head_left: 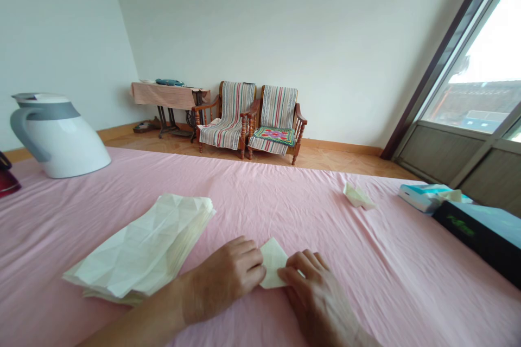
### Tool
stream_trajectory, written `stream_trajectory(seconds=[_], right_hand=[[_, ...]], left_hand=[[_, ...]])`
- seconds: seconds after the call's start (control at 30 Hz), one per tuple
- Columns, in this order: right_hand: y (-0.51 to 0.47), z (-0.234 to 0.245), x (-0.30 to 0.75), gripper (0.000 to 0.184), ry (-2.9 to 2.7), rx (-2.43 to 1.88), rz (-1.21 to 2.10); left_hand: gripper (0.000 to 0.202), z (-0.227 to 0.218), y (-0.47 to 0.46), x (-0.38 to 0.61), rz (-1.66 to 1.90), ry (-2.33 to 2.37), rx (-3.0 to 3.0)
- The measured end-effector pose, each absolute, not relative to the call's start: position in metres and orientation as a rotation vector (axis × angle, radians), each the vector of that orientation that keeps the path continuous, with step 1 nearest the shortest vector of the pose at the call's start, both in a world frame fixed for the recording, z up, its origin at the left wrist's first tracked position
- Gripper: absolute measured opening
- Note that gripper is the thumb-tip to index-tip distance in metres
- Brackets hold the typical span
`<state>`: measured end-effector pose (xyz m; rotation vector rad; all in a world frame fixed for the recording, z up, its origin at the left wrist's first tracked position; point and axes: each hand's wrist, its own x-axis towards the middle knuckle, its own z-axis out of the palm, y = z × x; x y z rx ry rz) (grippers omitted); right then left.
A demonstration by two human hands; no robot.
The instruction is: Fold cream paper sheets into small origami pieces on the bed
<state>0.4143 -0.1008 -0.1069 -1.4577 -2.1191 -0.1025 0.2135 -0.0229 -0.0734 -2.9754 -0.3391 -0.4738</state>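
A small folded piece of cream paper lies on the pink cloth near the front edge. My left hand presses on its left side with fingers curled together. On the paper's right side, my right hand pinches its edge with bent fingers. A stack of creased cream paper sheets lies just left of my left hand. One folded paper piece rests farther away to the right.
A white and grey kettle stands at the far left, a dark red object beside it. A tissue pack and a dark box lie at the right. Two wooden chairs and a small table stand by the wall.
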Motion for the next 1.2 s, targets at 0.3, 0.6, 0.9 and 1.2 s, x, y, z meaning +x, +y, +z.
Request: stream_trajectory(seconds=[0.3, 0.6, 0.9, 1.2], right_hand=[[-0.100, -0.105, 0.430, 0.019, -1.937, -1.623, 0.192], [-0.097, -0.108, 0.432, 0.016, -1.829, -1.721, 0.213], [-0.090, -0.116, 0.433, 0.024, -1.769, -1.861, 0.255], [-0.090, -0.112, 0.433, 0.023, -1.765, -1.940, 0.241]], left_hand=[[0.019, -0.065, -0.019, 0.210, -0.519, -0.753, -3.323], [0.016, -0.072, -0.011, 0.209, -0.621, -1.295, -3.405], [0.014, -0.072, -0.005, 0.209, -0.571, -1.445, -3.392], [0.023, -0.079, -0.002, 0.209, -0.543, -1.591, -3.274]])
